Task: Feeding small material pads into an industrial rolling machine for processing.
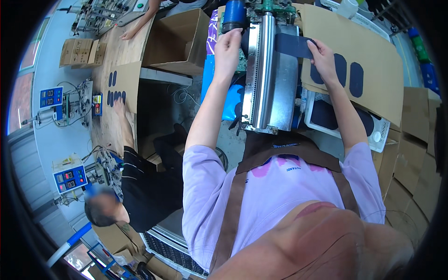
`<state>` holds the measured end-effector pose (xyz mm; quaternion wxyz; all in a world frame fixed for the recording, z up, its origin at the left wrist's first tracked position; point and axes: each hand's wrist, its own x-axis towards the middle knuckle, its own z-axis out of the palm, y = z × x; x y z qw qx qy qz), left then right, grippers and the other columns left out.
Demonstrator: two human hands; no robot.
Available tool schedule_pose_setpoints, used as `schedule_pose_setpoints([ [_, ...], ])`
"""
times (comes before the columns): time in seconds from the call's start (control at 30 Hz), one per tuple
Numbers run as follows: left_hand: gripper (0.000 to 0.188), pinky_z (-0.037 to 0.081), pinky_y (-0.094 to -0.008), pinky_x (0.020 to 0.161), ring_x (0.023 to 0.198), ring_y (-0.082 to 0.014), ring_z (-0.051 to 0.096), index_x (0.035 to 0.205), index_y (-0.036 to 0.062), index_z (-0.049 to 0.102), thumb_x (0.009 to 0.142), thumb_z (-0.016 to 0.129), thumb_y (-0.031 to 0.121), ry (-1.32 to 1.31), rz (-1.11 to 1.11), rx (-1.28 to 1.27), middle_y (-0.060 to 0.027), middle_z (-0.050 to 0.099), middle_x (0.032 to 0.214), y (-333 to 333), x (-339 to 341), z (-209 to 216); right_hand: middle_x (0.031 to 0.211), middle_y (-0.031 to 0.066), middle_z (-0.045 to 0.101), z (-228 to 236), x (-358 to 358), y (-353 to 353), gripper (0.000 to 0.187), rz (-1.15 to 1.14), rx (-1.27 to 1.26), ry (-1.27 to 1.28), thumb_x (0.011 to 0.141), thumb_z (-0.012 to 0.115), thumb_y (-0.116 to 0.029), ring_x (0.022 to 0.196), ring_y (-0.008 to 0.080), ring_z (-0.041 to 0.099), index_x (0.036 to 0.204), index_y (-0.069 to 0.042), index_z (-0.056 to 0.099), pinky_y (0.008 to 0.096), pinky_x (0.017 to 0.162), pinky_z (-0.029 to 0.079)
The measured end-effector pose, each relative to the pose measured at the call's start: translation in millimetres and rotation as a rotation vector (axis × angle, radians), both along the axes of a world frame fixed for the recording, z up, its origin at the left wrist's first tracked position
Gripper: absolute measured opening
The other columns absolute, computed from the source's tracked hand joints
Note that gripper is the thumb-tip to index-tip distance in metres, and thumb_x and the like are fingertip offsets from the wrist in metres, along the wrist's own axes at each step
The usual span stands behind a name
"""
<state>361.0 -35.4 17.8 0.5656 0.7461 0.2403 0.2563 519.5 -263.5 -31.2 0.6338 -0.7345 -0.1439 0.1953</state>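
My right hand (324, 59) has the near end of a dark, flat strip (291, 45) pinched between thumb and fingers. The strip reaches leftward from that pinch, over the metal plate (285, 86) to the bright roller (266, 70) between my hands. My left hand (227, 50) is curled, fingers bent in, up against the machine's left side, just below a blue cylinder (234, 15); I cannot tell whether it grips anything there.

I judge the strip light and thin, more bendy than stiff, since it spans the gap fairly flat without much body of its own. It looks matte, so probably not very slippery, though whether a face is tacky I can't tell. It seems unlikely to break, but a hard one-sided tug might crease or skew it. The end is the place to take hold, thumb on one face and fingers on the other, close to the middle of its width so it stays level.

Just beyond my right hand, dark rounded pieces (356, 79) lie flat on a cardboard sheet (380, 53); below my right wrist, a white basket (379, 143) holds more dark shapes. Under my left forearm's inner side hangs a blue bag (231, 103). Well out to my left, a co-worker's hand (120, 106) touches small dark pieces on another board.
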Motion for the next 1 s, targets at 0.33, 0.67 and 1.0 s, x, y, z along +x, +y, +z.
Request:
schedule_pose_setpoints([
  [0.33,0.017,0.049,-0.0322,0.078,0.088,-0.0233,0.055,0.095,0.0017,0.071,0.087,0.057,0.005,0.098,-0.064,0.272,-0.0122,0.056,0.095,-7.9,9.7,-29.6,0.077,0.002,0.062,-15.9,-18.1,22.0,0.023,-0.044,-0.142,-0.5,0.096,0.062,-0.02,0.057,0.0107,0.049,0.113,-0.006,0.068,0.0236,0.055,0.043],
  [0.67,0.02,0.049,-0.0379,0.083,0.092,-0.0301,0.056,0.096,0.0037,0.075,0.084,0.059,0.008,0.202,-0.06,0.52,-0.0135,0.057,0.094,0.9,18.2,-47.2,0.082,0.0041,0.064,-9.2,-26.4,38.4,0.012,0.069,-0.31,-0.907,0.092,0.067,-0.014,0.066,0.0176,0.056,0.098,-0.006,0.072,0.0286,0.063,0.047],
  [1.0,0.026,0.051,-0.0385,0.08,0.085,-0.0316,0.06,0.094,0.0016,0.076,0.088,0.06,0.021,0.257,-0.018,0.486,-0.0165,0.064,0.089,5.1,16.4,-46.6,0.088,0.0062,0.061,4.2,-29.0,50.7,0.011,0.129,-0.3,-0.975,0.089,0.069,-0.013,0.077,0.0213,0.058,0.093,-0.004,0.073,0.0305,0.068,0.048],
])
